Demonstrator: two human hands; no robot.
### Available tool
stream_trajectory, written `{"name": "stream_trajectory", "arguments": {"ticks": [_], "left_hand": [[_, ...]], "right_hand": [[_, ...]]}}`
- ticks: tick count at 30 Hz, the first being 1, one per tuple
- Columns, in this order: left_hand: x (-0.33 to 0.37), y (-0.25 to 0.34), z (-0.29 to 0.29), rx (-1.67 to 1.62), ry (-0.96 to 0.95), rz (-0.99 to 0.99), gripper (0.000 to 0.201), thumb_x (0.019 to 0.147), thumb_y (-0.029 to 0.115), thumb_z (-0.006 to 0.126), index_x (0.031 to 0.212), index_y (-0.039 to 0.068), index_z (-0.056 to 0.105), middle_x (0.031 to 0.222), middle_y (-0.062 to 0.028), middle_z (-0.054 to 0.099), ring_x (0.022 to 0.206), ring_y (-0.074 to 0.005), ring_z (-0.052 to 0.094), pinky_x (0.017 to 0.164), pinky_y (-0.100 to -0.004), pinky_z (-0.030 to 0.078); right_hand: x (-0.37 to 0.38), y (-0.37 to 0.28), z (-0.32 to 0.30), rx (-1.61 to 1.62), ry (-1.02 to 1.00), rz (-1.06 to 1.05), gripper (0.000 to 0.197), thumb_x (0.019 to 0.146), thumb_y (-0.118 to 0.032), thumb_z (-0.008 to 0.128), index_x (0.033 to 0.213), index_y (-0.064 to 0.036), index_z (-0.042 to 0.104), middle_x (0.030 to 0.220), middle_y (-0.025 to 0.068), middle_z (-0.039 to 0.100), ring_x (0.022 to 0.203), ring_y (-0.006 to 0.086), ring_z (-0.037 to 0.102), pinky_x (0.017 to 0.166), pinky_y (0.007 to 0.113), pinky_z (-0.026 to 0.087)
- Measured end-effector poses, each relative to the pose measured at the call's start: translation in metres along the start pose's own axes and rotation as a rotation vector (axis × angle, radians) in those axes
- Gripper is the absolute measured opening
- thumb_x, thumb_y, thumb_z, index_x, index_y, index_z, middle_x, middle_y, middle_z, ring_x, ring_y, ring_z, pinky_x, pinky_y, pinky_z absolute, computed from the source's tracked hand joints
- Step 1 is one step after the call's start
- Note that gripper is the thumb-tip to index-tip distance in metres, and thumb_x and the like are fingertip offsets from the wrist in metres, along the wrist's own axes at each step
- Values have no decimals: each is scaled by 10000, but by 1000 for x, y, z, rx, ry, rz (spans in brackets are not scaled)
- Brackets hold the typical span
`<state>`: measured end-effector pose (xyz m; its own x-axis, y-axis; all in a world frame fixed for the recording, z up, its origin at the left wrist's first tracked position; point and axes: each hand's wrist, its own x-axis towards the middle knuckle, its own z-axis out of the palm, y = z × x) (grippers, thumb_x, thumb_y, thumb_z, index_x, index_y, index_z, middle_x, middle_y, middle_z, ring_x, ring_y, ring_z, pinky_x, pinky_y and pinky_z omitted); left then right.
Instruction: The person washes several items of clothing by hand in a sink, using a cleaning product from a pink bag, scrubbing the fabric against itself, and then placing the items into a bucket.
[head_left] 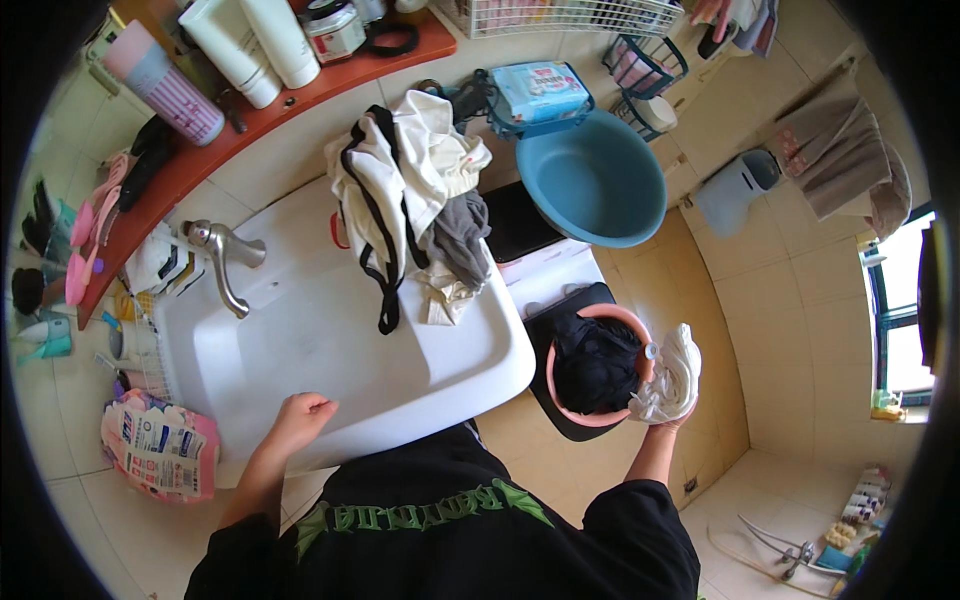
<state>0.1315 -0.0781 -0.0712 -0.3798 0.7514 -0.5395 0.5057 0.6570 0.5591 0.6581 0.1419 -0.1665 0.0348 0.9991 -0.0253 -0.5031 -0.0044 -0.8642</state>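
Note:
My left hand [303,418] hovers over the front edge of the white sink [420,415], its fingers curled in and nothing showing in them. Off to the right, my right hand [683,414] grips a bunched white cloth [670,382] at the rim of a pink basin [568,403]; the cloth hides most of its fingers. Dark clothes [595,365] fill that basin. A pile of white garments [415,165] with black straps lies on the sink's right side, with a grey cloth [460,240] on it. The metal faucet [228,262] stands at the left.
Behind the pink basin is a blue basin [592,180], beside a blue pack of wipes [540,92]. A red shelf [270,118] with bottles and tubes runs along the back left. A pink detergent bag [160,448] sits left of the sink. Towels [840,150] hang at right.

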Motion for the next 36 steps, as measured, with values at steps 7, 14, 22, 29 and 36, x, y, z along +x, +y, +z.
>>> {"name": "stream_trajectory", "arguments": {"ticks": [7,14,22,29,36], "left_hand": [[9,16,-1,-122,-37,-21,255,814,220,607,829,-34,622,705,-82,631,655,-109,576,573,-254,455],[5,127,1,-596,157,449,466,767,177,668,1145,-24,482,1080,-156,549,952,-198,567,795,-307,474],[14,110,-43,-662,291,490,819,582,156,787,1245,5,331,1186,-132,462,1084,-221,466,898,-338,396],[79,71,-83,-882,463,222,573,553,37,719,1090,22,521,972,-53,605,874,-155,566,780,-287,459],[148,90,-142,151,565,216,474,627,56,628,1084,146,546,981,-107,598,961,-320,547,866,-401,423]], "right_hand": [[16,-32,125,-1246,-290,-671,520,800,-223,549,1256,-16,410,1244,131,471,1142,259,444,976,356,332],[-18,26,279,-358,-308,280,573,737,-145,664,1210,-7,371,1109,111,503,993,184,501,849,293,411],[-69,71,428,-198,-789,265,805,762,-160,648,1311,60,103,1253,192,331,1185,251,337,993,349,272],[-20,95,474,-809,-939,92,475,816,-309,578,1114,55,509,1040,205,553,982,340,527,854,353,413],[17,128,471,-1498,-986,-891,299,658,-185,665,915,-48,600,1241,151,408,1237,301,296,981,577,209]]}}
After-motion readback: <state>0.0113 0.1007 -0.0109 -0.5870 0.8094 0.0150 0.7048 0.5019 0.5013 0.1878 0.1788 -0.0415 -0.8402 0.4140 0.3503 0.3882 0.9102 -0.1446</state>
